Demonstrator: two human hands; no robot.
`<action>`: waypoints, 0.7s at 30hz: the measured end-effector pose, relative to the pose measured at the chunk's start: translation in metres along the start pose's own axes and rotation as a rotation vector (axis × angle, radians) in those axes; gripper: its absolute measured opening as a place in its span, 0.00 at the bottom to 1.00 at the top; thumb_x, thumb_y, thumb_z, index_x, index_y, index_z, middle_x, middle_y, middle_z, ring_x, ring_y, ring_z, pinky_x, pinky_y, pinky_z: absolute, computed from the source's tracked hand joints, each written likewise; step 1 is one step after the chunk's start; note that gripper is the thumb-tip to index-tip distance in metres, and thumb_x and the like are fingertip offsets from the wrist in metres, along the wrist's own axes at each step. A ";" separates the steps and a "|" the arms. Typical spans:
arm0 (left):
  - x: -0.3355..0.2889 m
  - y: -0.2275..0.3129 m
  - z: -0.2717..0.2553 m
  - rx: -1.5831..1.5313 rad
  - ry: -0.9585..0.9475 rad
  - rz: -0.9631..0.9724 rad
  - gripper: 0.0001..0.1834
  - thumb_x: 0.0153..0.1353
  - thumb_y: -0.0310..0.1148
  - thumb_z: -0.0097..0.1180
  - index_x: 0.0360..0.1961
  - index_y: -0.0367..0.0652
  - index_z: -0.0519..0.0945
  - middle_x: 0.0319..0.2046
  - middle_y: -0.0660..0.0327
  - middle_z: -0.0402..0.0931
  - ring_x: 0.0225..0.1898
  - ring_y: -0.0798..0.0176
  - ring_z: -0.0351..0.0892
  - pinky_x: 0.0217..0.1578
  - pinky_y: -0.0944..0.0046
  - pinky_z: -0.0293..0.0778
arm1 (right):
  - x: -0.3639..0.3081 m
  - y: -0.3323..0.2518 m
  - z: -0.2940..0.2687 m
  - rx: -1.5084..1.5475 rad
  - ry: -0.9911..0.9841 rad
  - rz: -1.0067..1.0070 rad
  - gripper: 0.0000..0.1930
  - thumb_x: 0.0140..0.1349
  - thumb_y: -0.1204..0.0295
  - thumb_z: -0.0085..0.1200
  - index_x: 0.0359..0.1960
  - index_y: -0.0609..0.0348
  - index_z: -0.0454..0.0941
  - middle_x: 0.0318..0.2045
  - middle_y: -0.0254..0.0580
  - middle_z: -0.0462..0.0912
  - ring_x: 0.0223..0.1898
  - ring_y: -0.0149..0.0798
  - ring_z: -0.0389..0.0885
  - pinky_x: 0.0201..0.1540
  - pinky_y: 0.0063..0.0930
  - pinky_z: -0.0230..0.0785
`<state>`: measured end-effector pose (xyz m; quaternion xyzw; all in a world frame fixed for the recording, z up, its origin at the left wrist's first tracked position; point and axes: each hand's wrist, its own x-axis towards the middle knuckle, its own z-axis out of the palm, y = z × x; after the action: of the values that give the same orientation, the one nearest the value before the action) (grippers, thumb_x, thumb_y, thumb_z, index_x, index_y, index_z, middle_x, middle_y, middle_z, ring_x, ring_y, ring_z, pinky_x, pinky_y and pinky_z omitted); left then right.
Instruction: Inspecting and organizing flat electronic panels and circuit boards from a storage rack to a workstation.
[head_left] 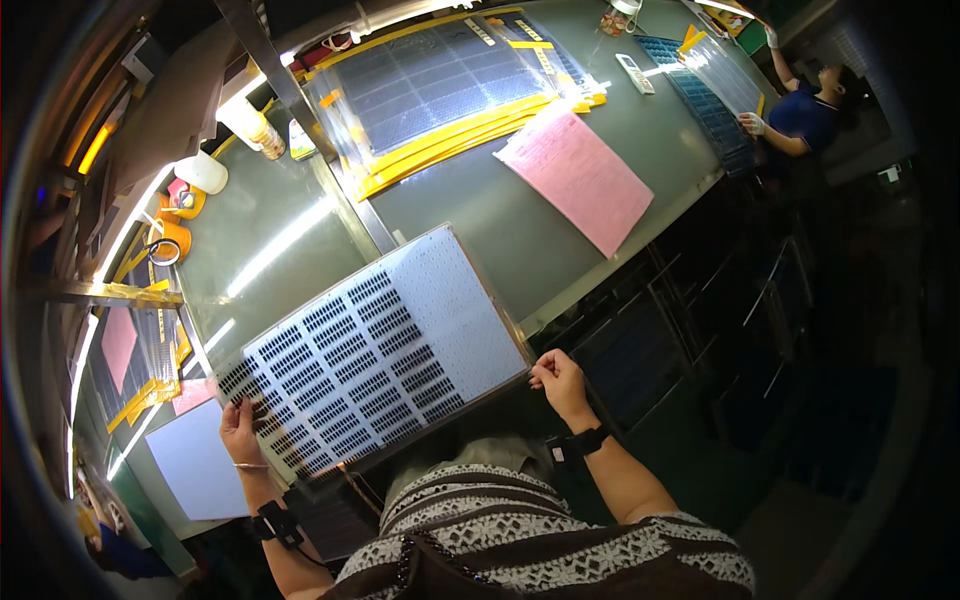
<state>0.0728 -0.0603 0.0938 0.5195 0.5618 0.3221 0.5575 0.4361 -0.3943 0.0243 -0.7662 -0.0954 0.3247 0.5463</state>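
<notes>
In front of me lies a pale, backlit-looking panel (462, 310), tilted across the bench edge. Rows of small black bars cover its left and middle part, on a see-through patterned sheet (340, 370); its right part is pale with fine dots. My left hand (240, 435) is closed on the sheet's left edge, thumb and fingers pinching it. By the panel's lower right corner, my right hand (562, 388) is closed with its fingertips pressed together. Whatever those fingertips hold is too small to make out. Each wrist wears a dark strapped device.
A pink sheet (580, 180) lies beyond the panel, beside stacked dark films with yellow-taped edges (450, 90). Tape rolls (170, 243) and a white cup stand at left, near a white sheet (195, 465). A metal post (290, 90) rises behind. Another person (805, 120) works at far right.
</notes>
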 end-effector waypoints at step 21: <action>0.015 -0.009 -0.004 0.002 0.002 0.000 0.07 0.60 0.30 0.50 0.38 0.41 0.75 0.25 0.64 0.75 0.24 0.72 0.75 0.22 0.74 0.72 | 0.016 0.017 0.001 -0.239 -0.012 -0.163 0.07 0.49 0.77 0.56 0.22 0.61 0.69 0.15 0.36 0.71 0.18 0.29 0.69 0.22 0.24 0.63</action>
<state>0.0696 -0.0473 0.0810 0.5197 0.5625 0.3220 0.5566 0.4443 -0.3925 0.0023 -0.8134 -0.1988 0.2703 0.4753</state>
